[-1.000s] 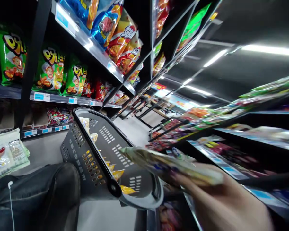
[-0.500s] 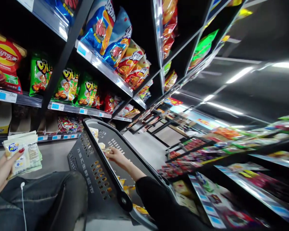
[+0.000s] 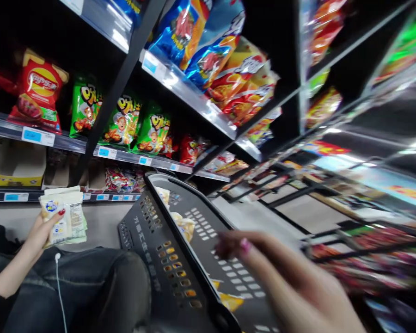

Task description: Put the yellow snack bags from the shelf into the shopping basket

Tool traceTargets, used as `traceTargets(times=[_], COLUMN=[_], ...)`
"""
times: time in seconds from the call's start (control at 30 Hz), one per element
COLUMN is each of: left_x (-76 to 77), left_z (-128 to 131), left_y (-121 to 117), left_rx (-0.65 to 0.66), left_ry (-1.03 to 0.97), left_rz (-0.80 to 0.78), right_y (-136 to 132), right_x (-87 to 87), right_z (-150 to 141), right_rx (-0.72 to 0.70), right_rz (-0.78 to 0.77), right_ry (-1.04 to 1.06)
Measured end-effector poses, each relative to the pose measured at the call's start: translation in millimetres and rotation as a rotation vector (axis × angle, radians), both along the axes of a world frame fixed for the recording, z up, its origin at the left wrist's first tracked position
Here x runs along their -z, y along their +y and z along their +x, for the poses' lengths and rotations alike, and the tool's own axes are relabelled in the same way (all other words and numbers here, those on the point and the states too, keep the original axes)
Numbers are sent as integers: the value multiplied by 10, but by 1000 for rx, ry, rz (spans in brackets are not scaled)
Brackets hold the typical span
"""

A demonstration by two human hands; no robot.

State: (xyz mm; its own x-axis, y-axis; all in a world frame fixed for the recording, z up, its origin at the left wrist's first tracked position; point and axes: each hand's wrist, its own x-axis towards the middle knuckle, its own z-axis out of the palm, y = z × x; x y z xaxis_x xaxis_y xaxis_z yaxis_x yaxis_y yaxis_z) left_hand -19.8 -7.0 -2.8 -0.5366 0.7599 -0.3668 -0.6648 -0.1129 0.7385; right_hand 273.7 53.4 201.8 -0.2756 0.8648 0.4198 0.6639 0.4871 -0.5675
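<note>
My left hand is closed on several flat, pale snack packets, its thumb with a red nail pressed across the front one. They are held above my bent leg, in front of the lowest shelf. Close to the camera, my right hand is smeared by motion over the far side of a grey shopping basket. Nothing shows clearly in its fingers, and whether they are closed cannot be made out. Inside the basket, pale packets lie towards the far end and yellow packets nearer to me.
Snack shelves run along the left, with a red chip bag, green snack bags and blue bags. A yellow-edged carton sits on the lowest shelf. A white earphone hangs over my leg. Blurred shelving stands at right.
My right hand has come out of the basket, back towards the camera and to the right. The pale packets stay in my left hand. The view has turned left.
</note>
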Motion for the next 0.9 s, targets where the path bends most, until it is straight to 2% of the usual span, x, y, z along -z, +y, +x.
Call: traceTargets(times=[0.07, 0.13, 0.23, 0.3, 0.4, 0.47, 0.53, 0.63, 0.73, 0.8, 0.9], left_x=[-9, -21, -56, -89, -127, -119, -71, 45, 116, 97, -10], left_z=[26, 45, 26, -37, -195, -299, -367, -387, -354, -335, -324], left_y=[14, 20, 9, -9, -45, -62, -55, -1, 49, 49, 8], left_rx=[1, -9, -64, -130, -222, -267, -300, -317, -307, -293, -280], left_ry=[-7, -3, 12, 30, 51, 58, 77, 116, 141, 156, 165], left_rz=[18, 34, 62, 94, 114, 91, 60, 30, 13, 13, 40], right_y=[-310, -376, -152, 40, 214, 248, 251, 254, 281, 303, 329], right_x=[328, 746, 1267, 1458, 1596, 1674, 1765, 1881, 1913, 1888, 1819], right_z=[-487, -1000, -1655, -1959, -2231, -2322, -2359, -2345, -2279, -2217, -2108], right_rx=[-207, -302, -272, -369, -633, -732, -717, -601, -585, -606, -605], right_rz=[-115, -254, -326, -400, -581, -679, -708, -698, -735, -773, -844], right_ry=[-3, 31, -28, 2, 205, 359, 489, 604, 663, 738, 935])
